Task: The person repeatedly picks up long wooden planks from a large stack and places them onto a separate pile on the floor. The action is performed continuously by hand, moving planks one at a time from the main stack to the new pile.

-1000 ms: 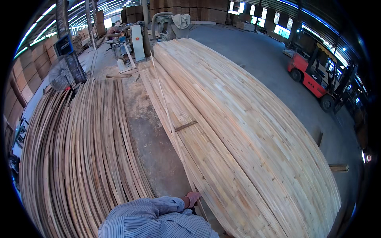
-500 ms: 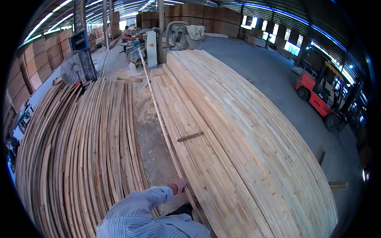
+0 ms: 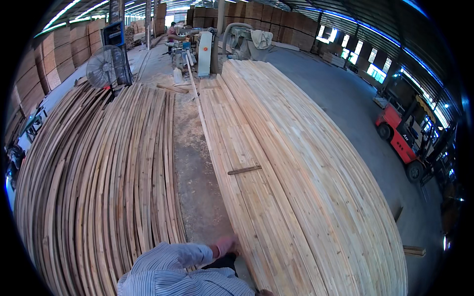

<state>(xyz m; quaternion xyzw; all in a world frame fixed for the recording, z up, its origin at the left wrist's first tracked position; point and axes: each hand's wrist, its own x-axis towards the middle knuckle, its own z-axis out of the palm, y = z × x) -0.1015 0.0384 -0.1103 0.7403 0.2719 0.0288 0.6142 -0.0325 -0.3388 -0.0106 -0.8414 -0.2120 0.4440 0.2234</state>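
Observation:
My left hand (image 3: pixel 226 244), in a pink glove, is at the left edge of the near stack of planed wooden boards (image 3: pixel 249 197). Motion smears its fingers, so its grip is unclear. Only a bit of my right hand (image 3: pixel 265 292) shows at the bottom edge, beside the stack's near end; its fingers are hidden. One long, narrow wooden strip (image 3: pixel 194 85) reaches back from the stack's left side to the machine. A short dark stick (image 3: pixel 244 169) lies across the boards.
On the left lies a broad pile of rough wooden strips (image 3: pixel 113 172). A taller board stack (image 3: pixel 316 163) rises on the right. Behind are a standing fan (image 3: pixel 101 66), a pale machine cabinet (image 3: pixel 205 54) and a person (image 3: pixel 172 30). A red forklift (image 3: pixel 399 133) stands at right.
The long strip, which stood apart from the stack at my left hand, now lies along the stack's left edge. My left hand has dropped slightly, and the view has shifted.

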